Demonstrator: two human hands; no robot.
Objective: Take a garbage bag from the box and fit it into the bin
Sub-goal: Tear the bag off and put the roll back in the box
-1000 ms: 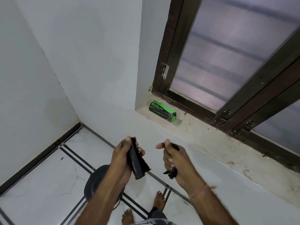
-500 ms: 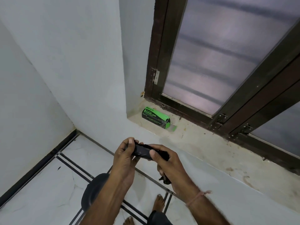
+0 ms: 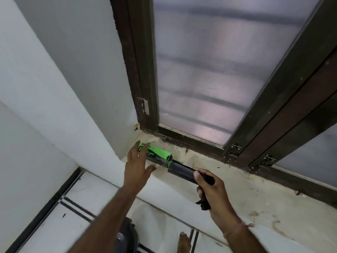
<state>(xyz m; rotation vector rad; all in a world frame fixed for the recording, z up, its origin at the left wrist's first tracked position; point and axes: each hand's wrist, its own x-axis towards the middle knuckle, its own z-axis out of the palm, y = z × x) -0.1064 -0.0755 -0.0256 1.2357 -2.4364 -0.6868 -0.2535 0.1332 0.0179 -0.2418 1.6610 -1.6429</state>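
Observation:
A green and black garbage bag box (image 3: 158, 154) lies on the window sill (image 3: 237, 189) in the corner. My right hand (image 3: 209, 187) grips a black roll of garbage bags (image 3: 182, 171), its far end at the box's open end. A crumpled black bag piece (image 3: 203, 204) hangs from the same hand. My left hand (image 3: 137, 167) hovers open, fingers spread, over the near left end of the box. A dark bin (image 3: 127, 236) stands on the floor below, mostly hidden by my left forearm.
A dark-framed window with frosted glass (image 3: 209, 79) rises behind the sill. White walls close in at the left. The tiled floor (image 3: 60, 225) has dark stripes. My bare foot (image 3: 184, 242) shows at the bottom.
Both hands rose from waist height to the sill. My left hand let go of the roll and opened by the box; my right hand carried the roll to the box's end.

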